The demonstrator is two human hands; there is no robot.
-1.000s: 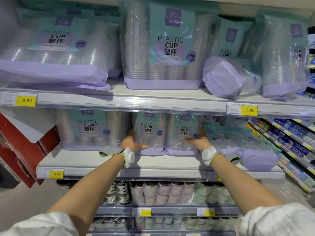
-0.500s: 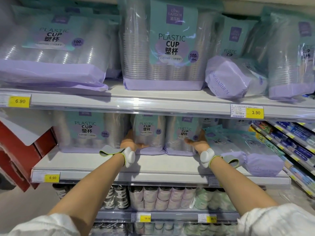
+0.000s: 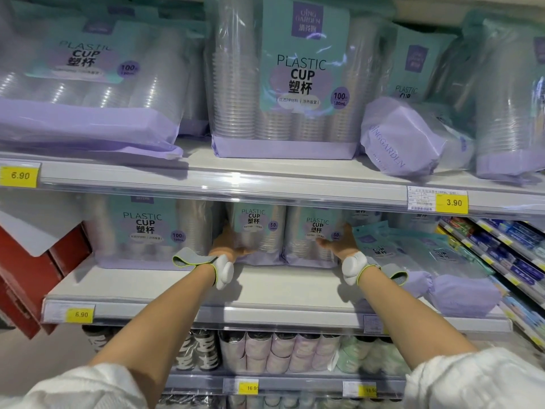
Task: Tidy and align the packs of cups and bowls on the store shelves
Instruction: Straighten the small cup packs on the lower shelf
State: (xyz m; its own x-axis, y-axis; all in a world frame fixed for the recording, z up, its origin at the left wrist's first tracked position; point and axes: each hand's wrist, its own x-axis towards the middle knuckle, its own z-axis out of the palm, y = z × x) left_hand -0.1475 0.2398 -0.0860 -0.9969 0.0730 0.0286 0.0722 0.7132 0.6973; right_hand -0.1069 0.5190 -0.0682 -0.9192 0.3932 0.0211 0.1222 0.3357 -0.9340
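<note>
Head view: we stand at the store shelves with both arms stretched to the middle shelf (image 3: 280,290)
Left hand (image 3: 228,245): we press it, fingers spread, against the lower left side of the left small pack (image 3: 256,231); it rests flat on the pack and is not closed round it
Right hand (image 3: 339,242): we lay it open against the right side of the right small pack (image 3: 312,234), thumb across the front, not clenched
Packs in hand: the two small packs stand upright, side by side and touching, set back on the middle shelf, squeezed between our palms
Done, as we judge: the big pack (image 3: 147,228) to their left stands straight and faces forward; the tall centre pack (image 3: 290,81) on the top shelf (image 3: 265,180) is also upright and square
Left on the middle shelf: the fallen packs (image 3: 427,261) to the right lie flat and skewed, one reaching near the front edge
Left on the top shelf: the leaning pack (image 3: 85,84) at the left tips forward, and the toppled pack (image 3: 404,137) at the right lies on its side against its neighbours
Progress: we judge the job partly done, with most of the straightening ahead
Lowest rows: the cups (image 3: 280,349) below look orderly, though we see them only in part
</note>
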